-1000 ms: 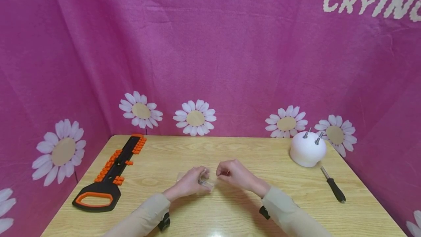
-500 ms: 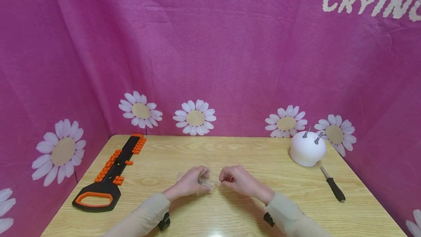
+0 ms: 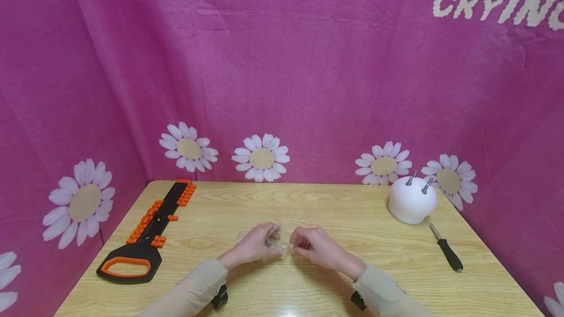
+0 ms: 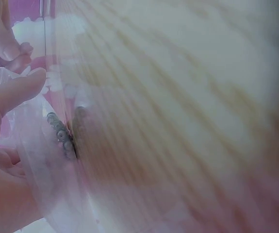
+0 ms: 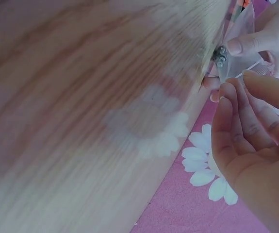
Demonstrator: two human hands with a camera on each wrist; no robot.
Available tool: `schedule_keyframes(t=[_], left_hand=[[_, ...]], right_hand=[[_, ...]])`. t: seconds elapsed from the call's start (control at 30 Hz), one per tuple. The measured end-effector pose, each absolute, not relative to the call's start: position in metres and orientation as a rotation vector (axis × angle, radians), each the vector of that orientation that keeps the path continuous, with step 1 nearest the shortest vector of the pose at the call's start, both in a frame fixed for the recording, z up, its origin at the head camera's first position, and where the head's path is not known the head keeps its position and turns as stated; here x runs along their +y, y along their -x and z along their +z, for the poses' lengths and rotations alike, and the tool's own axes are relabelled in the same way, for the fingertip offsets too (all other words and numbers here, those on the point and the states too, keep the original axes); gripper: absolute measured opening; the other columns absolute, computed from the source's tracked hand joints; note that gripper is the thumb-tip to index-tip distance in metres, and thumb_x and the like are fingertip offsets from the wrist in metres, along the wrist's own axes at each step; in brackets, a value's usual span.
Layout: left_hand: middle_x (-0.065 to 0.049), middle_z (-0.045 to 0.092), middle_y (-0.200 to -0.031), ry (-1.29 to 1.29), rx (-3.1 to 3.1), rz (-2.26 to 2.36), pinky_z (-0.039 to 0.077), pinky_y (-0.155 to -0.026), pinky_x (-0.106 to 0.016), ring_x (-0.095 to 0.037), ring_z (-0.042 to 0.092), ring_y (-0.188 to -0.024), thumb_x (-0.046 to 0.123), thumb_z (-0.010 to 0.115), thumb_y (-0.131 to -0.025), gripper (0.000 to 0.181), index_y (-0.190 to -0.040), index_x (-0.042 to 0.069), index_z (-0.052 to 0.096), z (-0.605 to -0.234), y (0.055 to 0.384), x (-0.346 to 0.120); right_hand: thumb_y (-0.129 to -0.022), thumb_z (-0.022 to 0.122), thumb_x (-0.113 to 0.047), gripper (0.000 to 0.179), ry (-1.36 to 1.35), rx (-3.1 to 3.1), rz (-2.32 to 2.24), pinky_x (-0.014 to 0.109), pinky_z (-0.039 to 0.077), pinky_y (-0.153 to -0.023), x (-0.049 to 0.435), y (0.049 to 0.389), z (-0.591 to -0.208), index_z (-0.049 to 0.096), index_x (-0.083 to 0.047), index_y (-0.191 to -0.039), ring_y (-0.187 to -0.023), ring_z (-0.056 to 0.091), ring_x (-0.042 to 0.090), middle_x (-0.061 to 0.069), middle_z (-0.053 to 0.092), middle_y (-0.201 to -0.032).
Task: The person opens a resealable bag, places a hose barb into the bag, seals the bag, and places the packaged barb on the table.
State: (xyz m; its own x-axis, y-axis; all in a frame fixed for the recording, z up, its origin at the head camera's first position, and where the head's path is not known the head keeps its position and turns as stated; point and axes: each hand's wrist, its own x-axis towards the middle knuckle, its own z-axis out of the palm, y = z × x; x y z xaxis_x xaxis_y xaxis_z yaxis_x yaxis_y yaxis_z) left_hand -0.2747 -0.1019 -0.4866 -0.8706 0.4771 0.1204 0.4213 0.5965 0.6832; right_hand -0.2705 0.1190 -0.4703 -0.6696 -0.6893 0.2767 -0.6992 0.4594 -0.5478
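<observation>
My left hand grips a small clear plastic bag just above the table, its thumb laid along the side. Inside the bag lie several small grey metal pieces, which look like screws or bolts. A pale line across the bag near its edge resembles a zip seal. From the right, my right hand has thumb and forefinger together at the bag's edge and appears to pinch it. Its other fingers are curled in. The exact contact is partly hidden by the fingertips.
A long black bar with a handle and orange clips lies on the left of the wooden table. At the right stand a white rounded block with two metal posts and a black-handled screwdriver. Pink curtain surrounds the table.
My right hand has shifted slightly right and nearer, then back left to the bag's edge. My left hand and the bag have stayed in place.
</observation>
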Motion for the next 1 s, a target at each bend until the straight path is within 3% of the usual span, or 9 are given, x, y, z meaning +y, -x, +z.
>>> schedule_keyframes(t=[0.5, 1.0], left_hand=[[-0.011, 0.069, -0.105, -0.765, 2.737, 1.144, 0.05, -0.091, -0.04, -0.026, 0.061, -0.103, 0.014, 0.086, -0.075, 0.054, -0.119, -0.003, 0.059, -0.4869, 0.2749, -0.1023], [-0.012, 0.07, -0.106, -0.755, 2.73, 1.133, 0.049, -0.093, -0.042, -0.028, 0.06, -0.105, 0.017, 0.086, -0.075, 0.055, -0.12, -0.002, 0.059, -0.4874, 0.2756, -0.1024]], right_hand=[[-0.09, 0.067, 0.001, 0.012, -1.331, -2.623, 1.006, 0.017, 0.053, -0.066, 0.1155, 0.2701, -0.4763, 0.062, -0.005, -0.099, -0.073, 0.068, 0.005, 0.009, 0.076, -0.081], [-0.091, 0.067, -0.001, 0.006, -1.293, -2.615, 1.048, 0.013, 0.05, -0.064, 0.1134, 0.2712, -0.4761, 0.066, -0.007, -0.088, -0.071, 0.056, -0.006, 0.008, 0.073, -0.078]])
